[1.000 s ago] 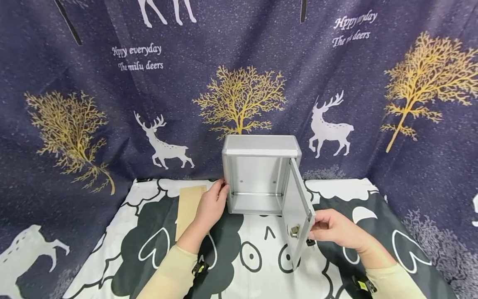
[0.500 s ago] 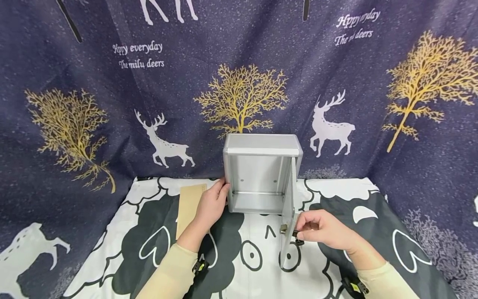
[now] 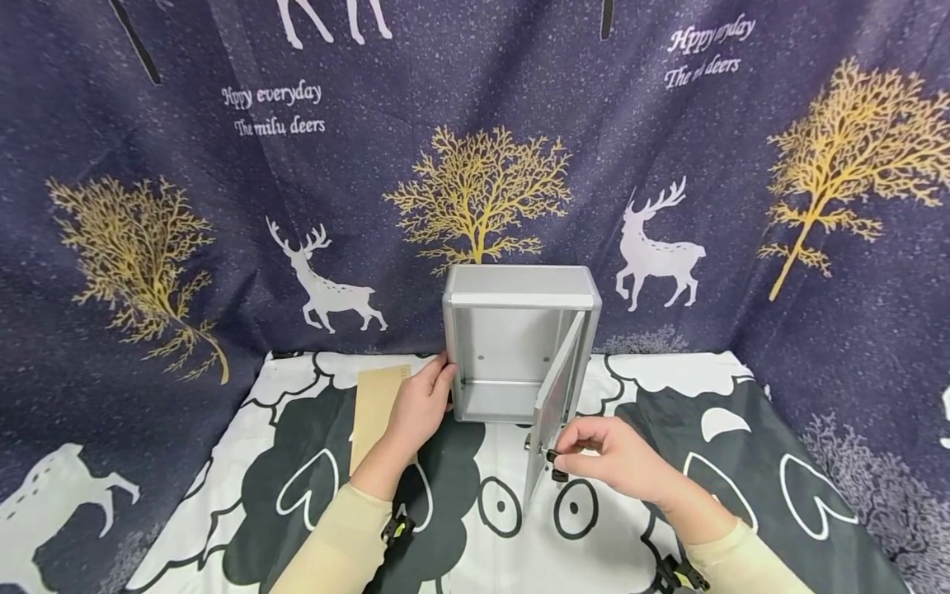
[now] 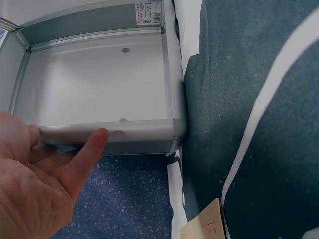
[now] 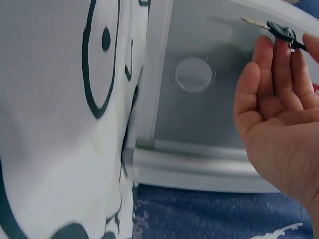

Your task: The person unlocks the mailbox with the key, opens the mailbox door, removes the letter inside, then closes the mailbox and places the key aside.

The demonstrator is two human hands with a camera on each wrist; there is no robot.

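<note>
A grey metal cabinet [image 3: 519,286] stands with its door [image 3: 552,396] partly swung out on the right. My left hand [image 3: 420,404] rests on the cabinet's left side, thumb along the front edge in the left wrist view. At the door's outer face, my right hand [image 3: 612,452] pinches a black-headed key [image 3: 552,455] at the lock. Another key [image 5: 280,31] hangs on the same ring, its blade showing in the right wrist view. The pinched key's blade is hidden. Inside the cabinet only bare walls and a label [image 4: 148,13] show.
A tan envelope [image 3: 371,404] lies on the cloth left of the cabinet, partly behind my left forearm. The patterned tablecloth [image 3: 497,561] spreads beneath everything. A dark blue curtain [image 3: 356,181] with deer and trees hangs close behind the cabinet.
My right hand has moved left with the key, and the door has swung left toward the cabinet opening. My left hand has stayed on the cabinet's side.
</note>
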